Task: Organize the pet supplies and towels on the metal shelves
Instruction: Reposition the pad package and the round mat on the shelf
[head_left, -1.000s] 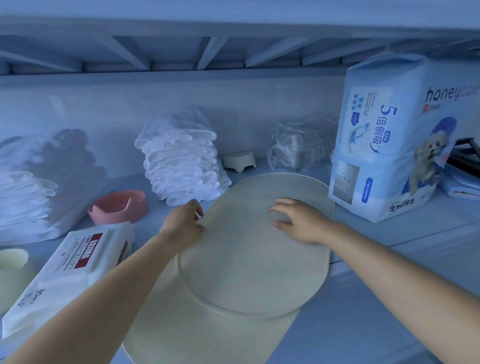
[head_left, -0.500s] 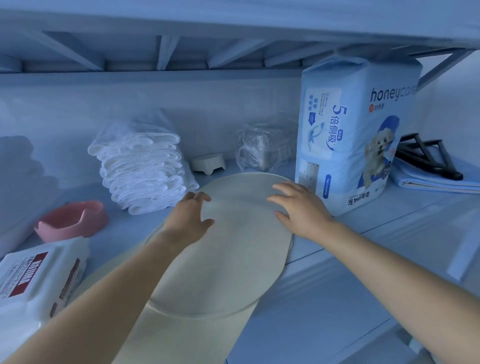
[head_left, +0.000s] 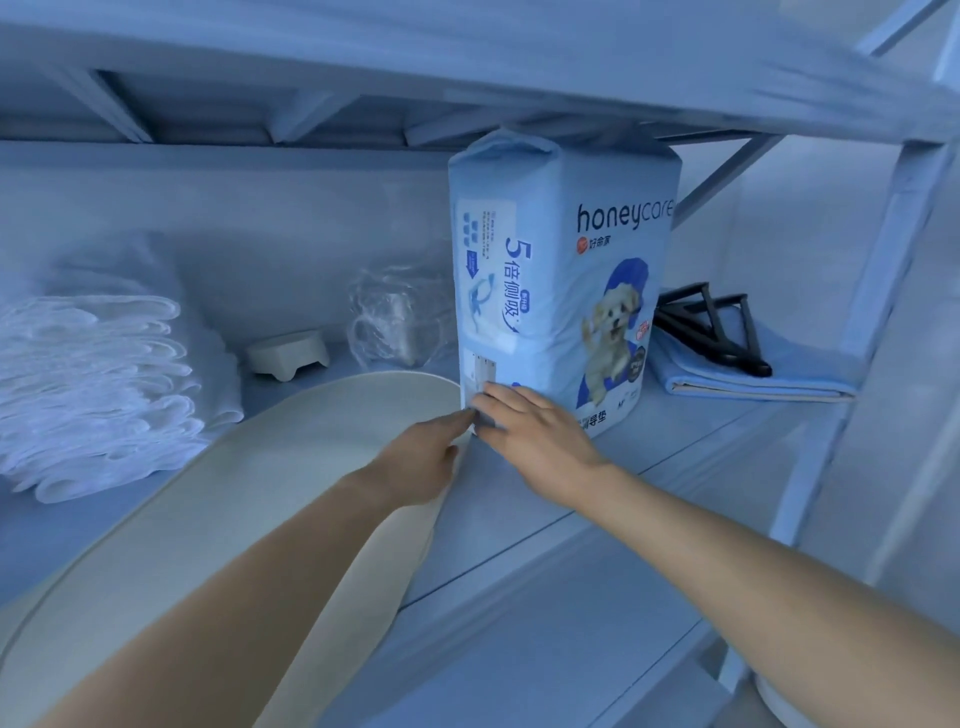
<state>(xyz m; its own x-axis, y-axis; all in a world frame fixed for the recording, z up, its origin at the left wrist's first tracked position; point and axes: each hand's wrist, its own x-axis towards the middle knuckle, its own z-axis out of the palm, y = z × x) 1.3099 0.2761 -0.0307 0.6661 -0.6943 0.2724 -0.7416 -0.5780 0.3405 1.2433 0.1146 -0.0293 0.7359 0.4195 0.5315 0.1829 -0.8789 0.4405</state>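
A cream oval mat (head_left: 249, 499) lies on the metal shelf (head_left: 597, 519), its near end hanging past the front edge. My left hand (head_left: 426, 457) rests on the mat's right edge with fingers stretched toward the tall blue pack of pet pads (head_left: 561, 270). My right hand (head_left: 535, 431) lies flat against the lower left corner of that pack, fingers straight. The pack stands upright and reaches almost to the shelf above. A stack of white folded towels (head_left: 98, 384) sits at the left.
Behind the mat stand a small white footed bowl (head_left: 288, 353) and a clear plastic bag (head_left: 395, 322). To the right of the pack a folded blue cloth (head_left: 727, 374) carries a black folding frame (head_left: 711, 327). The shelf's upright post (head_left: 883, 291) stands at the right.
The view has swung right; the pink bowl and wipes pack have left the frame. Both hands have slid right across the mat, the right one off it onto the pad pack's lower corner.
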